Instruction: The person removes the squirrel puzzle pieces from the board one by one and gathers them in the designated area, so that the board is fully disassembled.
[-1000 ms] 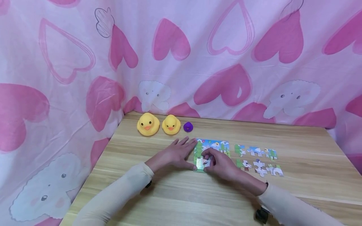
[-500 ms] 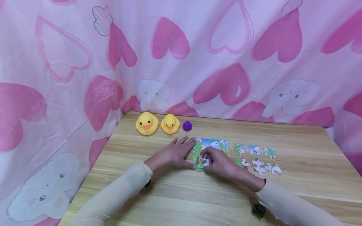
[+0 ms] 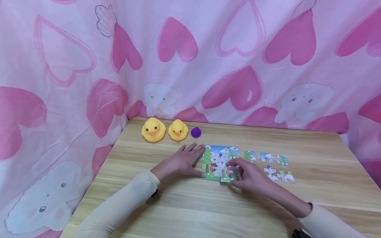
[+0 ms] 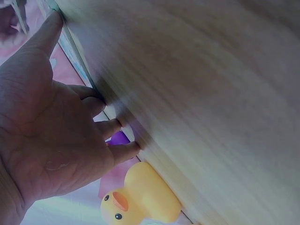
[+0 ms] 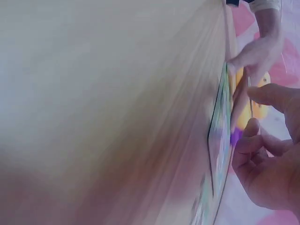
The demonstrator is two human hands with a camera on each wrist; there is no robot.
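My left hand [image 3: 187, 161] rests with spread, straight fingers at the left edge of a puzzle board [image 3: 208, 155], its thumb at the lower left corner. The board shows a grey-white cartoon animal among green trees. Over its lower right part, my right hand [image 3: 248, 175] pinches a green puzzle piece [image 3: 224, 176] between thumb and fingers. That puzzle piece [image 5: 251, 104] appears edge-on as a thin strip in the right wrist view, above the board [image 5: 220, 126]. Several loose puzzle pieces [image 3: 266, 157] lie right of the board, partly hidden behind the right hand.
Behind the board stand a large yellow duck [image 3: 153, 130], a smaller yellow duck [image 3: 178, 130] and a small purple duck [image 3: 195, 132]. A pink heart-patterned curtain [image 3: 178, 72] hangs along the back and left edges of the wooden table [image 3: 190, 205].
My right hand has moved right across the board with the puzzle piece, uncovering the animal picture and the lower left part. The left hand stays in place at the board's edge.
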